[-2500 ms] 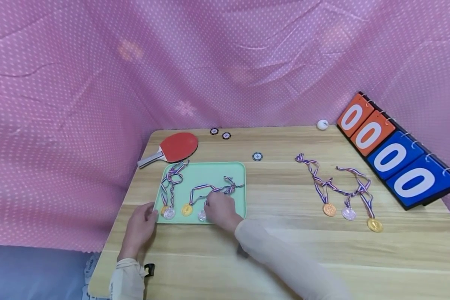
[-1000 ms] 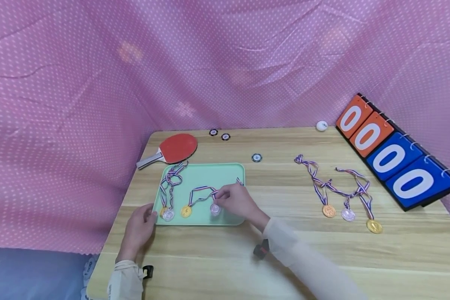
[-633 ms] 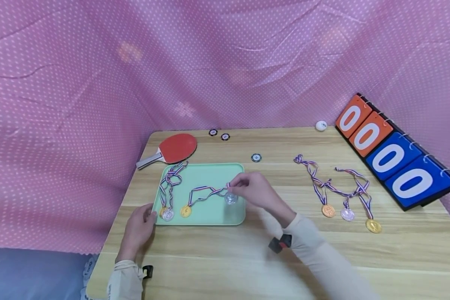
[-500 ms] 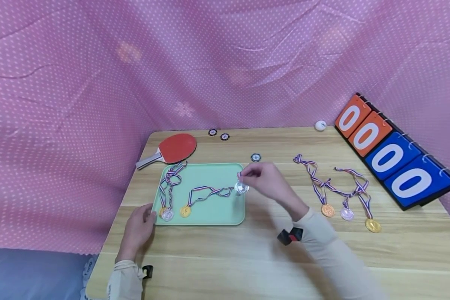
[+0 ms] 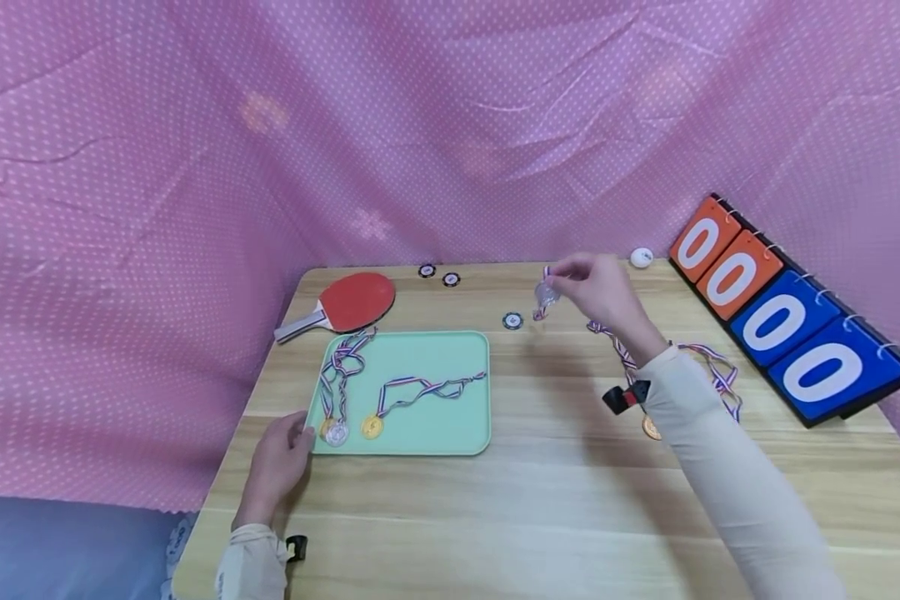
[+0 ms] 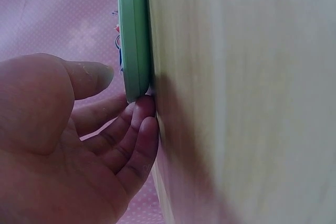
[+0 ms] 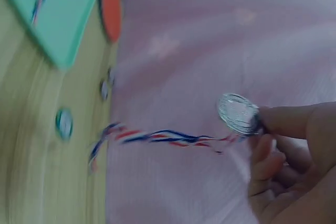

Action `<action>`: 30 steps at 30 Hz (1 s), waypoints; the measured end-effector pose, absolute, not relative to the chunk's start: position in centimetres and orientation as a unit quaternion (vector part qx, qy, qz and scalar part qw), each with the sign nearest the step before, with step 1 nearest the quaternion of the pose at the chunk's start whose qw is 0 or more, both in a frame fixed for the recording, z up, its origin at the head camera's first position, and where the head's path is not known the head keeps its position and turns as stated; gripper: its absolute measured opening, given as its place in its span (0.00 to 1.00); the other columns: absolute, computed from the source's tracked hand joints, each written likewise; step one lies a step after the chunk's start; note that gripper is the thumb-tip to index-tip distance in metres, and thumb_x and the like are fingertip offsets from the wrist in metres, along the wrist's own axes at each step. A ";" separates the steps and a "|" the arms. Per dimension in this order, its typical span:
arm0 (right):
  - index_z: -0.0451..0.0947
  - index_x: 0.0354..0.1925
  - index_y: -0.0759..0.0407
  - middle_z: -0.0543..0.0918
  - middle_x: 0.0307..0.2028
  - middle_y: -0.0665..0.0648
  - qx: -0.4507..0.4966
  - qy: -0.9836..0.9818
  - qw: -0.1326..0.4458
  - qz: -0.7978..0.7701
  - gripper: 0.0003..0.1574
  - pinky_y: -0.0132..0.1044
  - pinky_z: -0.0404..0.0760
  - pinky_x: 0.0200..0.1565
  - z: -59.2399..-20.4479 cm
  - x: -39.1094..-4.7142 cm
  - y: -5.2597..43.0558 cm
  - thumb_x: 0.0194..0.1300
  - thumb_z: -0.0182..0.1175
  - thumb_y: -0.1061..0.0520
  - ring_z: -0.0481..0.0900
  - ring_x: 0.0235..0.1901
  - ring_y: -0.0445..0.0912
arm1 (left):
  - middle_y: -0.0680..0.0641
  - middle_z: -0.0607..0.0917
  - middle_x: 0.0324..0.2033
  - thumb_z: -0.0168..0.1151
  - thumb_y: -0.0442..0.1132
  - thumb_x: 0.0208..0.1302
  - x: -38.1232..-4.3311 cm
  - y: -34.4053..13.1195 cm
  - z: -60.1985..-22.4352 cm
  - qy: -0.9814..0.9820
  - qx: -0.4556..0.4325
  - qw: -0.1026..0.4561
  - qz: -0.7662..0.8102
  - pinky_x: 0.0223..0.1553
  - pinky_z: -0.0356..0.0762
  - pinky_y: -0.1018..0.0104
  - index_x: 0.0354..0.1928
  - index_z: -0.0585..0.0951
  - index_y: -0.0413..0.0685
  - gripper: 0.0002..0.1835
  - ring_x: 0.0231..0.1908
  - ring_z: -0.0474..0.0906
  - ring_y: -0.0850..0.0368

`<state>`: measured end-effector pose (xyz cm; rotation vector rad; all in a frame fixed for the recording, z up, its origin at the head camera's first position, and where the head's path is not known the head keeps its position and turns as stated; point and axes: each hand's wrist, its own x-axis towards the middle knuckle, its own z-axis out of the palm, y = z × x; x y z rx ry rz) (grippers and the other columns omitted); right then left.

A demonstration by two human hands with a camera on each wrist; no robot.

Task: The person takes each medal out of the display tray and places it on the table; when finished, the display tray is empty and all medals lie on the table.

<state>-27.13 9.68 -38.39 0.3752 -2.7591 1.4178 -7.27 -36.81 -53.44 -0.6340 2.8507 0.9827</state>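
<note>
My right hand [image 5: 603, 292] pinches a silver medal [image 7: 237, 113] between thumb and fingers, raised over the back of the table. Its red, white and blue ribbon [image 7: 168, 137] dangles below in the right wrist view. At the near left corner of a mint green tray [image 5: 420, 433], my left hand [image 5: 277, 458] rests with fingertips against the rim. The left wrist view shows its thumb [image 6: 92, 80] apart from the tray edge. Inside the tray lie a gold medal [image 5: 372, 427] with its ribbon stretched right, and a silver medal [image 5: 337, 432] partly covering another gold one.
A red table tennis bat [image 5: 357, 301] lies behind the tray, near several poker chips [image 5: 513, 321]. At right a flip scoreboard [image 5: 783, 325] and a white ball [image 5: 641, 257] stand. My right arm partly hides more medals, one bronze [image 5: 651, 427].
My right hand has lifted the silver medal out of the tray and carried it right and toward the back, its ribbon trailing. The left hand has stayed at the tray's corner.
</note>
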 end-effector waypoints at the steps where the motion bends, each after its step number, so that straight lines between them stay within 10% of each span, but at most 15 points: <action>1: 0.86 0.42 0.55 0.88 0.39 0.58 0.119 -0.884 0.027 0.451 0.10 0.31 0.77 0.33 -38.7 -27.7 10.1 0.63 0.66 0.54 0.79 0.33 0.44 | 0.40 0.74 0.59 0.47 0.48 0.74 -7.2 -36.8 -53.5 0.925 -0.206 0.031 0.319 0.58 0.71 0.41 0.71 0.65 0.46 0.27 0.56 0.72 0.43; 12: 0.84 0.47 0.59 0.86 0.47 0.62 0.050 -0.908 -0.070 0.409 0.16 0.32 0.77 0.39 -44.4 -27.0 15.6 0.65 0.63 0.51 0.80 0.43 0.48 | 0.38 0.73 0.61 0.45 0.50 0.75 -7.4 -36.5 -53.6 0.923 -0.198 0.035 0.328 0.61 0.70 0.40 0.71 0.64 0.45 0.28 0.58 0.71 0.42; 30: 0.86 0.39 0.59 0.88 0.33 0.57 0.062 -0.931 -0.149 0.328 0.10 0.33 0.76 0.32 -49.2 -21.7 19.8 0.61 0.65 0.55 0.78 0.29 0.43 | 0.38 0.73 0.60 0.46 0.49 0.74 -7.4 -36.7 -53.2 0.925 -0.202 0.042 0.319 0.58 0.72 0.42 0.71 0.64 0.45 0.28 0.56 0.72 0.43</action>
